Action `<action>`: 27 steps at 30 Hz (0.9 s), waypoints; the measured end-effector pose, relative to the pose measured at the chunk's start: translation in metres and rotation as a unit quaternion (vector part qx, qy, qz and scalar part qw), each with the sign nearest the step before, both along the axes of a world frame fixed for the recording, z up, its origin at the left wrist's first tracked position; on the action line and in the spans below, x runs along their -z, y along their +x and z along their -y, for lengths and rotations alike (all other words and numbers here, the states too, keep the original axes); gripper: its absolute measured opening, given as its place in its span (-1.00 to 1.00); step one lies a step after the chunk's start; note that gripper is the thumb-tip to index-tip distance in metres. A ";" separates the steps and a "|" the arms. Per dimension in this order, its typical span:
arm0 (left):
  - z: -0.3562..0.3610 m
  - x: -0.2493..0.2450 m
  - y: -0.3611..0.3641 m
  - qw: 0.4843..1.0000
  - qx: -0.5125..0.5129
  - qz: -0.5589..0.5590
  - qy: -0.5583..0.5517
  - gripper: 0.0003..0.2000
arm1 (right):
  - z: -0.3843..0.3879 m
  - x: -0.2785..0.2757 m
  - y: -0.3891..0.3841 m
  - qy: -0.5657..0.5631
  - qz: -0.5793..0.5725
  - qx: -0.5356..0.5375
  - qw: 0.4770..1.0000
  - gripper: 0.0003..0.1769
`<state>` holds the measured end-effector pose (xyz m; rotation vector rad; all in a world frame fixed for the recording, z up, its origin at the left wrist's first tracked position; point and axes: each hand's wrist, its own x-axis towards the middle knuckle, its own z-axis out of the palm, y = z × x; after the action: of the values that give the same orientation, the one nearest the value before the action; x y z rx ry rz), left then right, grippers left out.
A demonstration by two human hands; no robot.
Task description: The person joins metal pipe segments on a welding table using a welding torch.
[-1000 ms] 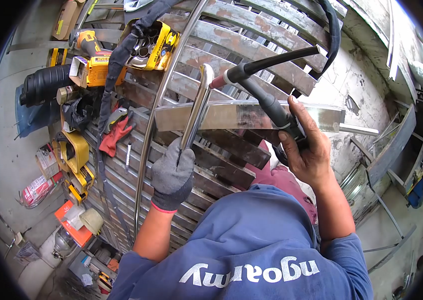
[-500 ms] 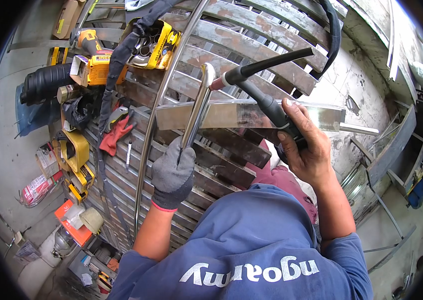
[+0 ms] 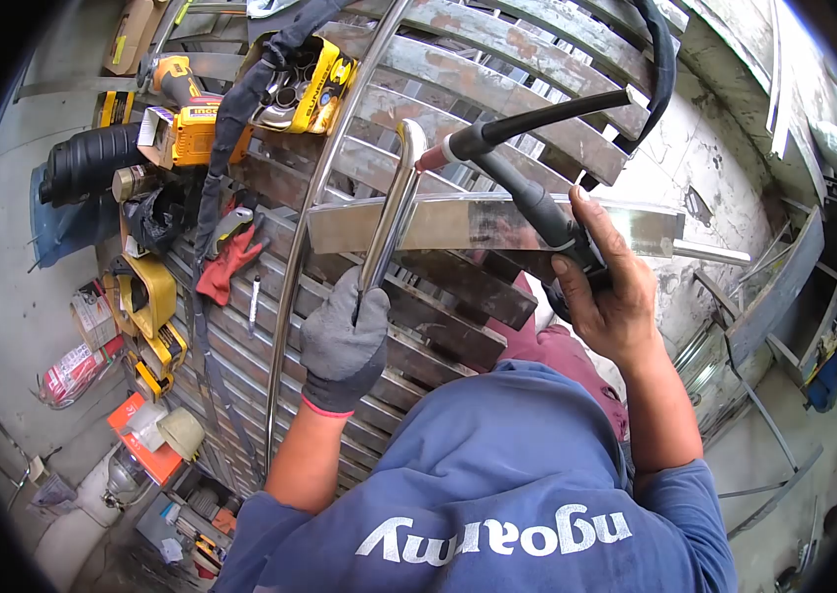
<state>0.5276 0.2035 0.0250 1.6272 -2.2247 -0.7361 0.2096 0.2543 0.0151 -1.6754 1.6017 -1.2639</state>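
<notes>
Head view: the left grip [image 3: 344, 334] is closed around a shiny, bent pipe [image 3: 393, 210]; the right grip [image 3: 613, 296] holds a black torch [image 3: 529, 198] with a pink tip [image 3: 432, 158].

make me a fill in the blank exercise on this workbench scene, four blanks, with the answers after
1. The left hand wears a ____ glove and grips a bent metal tube.
2. The bare hand holding the torch is the person's ____ hand.
3. The empty glove lying near the marker is ____.
4. The printed word on the blue shirt begins with "ngo" and ends with "____".

Missing words: gray; right; red; army
</notes>
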 end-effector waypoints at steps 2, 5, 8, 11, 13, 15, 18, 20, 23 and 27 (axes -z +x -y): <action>0.000 0.000 -0.001 1.000 -0.004 -0.003 -0.001 -0.72 | -0.001 0.001 -0.001 0.002 0.000 -0.001 1.000 -0.25; 0.000 0.000 0.000 1.000 0.002 0.004 -0.009 -0.73 | -0.001 0.000 -0.001 0.009 -0.004 -0.002 1.000 -0.27; -0.001 0.002 0.002 0.999 0.011 0.018 -0.026 -0.73 | -0.001 -0.003 0.000 0.023 -0.006 0.000 1.000 -0.29; -0.001 0.003 0.003 0.999 0.010 0.020 -0.028 -0.72 | -0.001 -0.003 0.000 0.021 -0.017 0.000 1.000 -0.30; -0.001 0.003 0.003 0.999 0.010 0.018 -0.030 -0.73 | -0.001 -0.002 -0.001 0.025 -0.027 -0.005 0.999 -0.30; -0.001 0.004 0.002 0.999 0.011 0.016 -0.038 -0.75 | -0.003 -0.003 -0.002 0.039 -0.037 -0.013 0.998 -0.30; 0.000 0.008 0.013 0.997 0.065 0.035 -0.021 -0.79 | -0.002 -0.005 -0.003 0.045 -0.044 -0.014 0.998 -0.30; 0.001 0.008 0.008 0.994 0.068 0.053 -0.073 -0.78 | -0.001 -0.003 -0.002 0.018 -0.032 -0.008 0.999 -0.30; 0.000 0.004 0.004 0.996 0.043 0.054 -0.053 -0.75 | -0.002 0.000 0.000 0.009 -0.005 0.007 1.000 -0.29; -0.001 0.007 0.006 0.995 0.052 0.052 -0.065 -0.74 | -0.003 -0.001 0.001 0.027 0.027 0.018 0.999 -0.27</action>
<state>0.5336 0.2043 0.0176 1.5290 -2.3921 -0.5318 0.2109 0.2575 0.0161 -1.5723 1.6254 -1.2608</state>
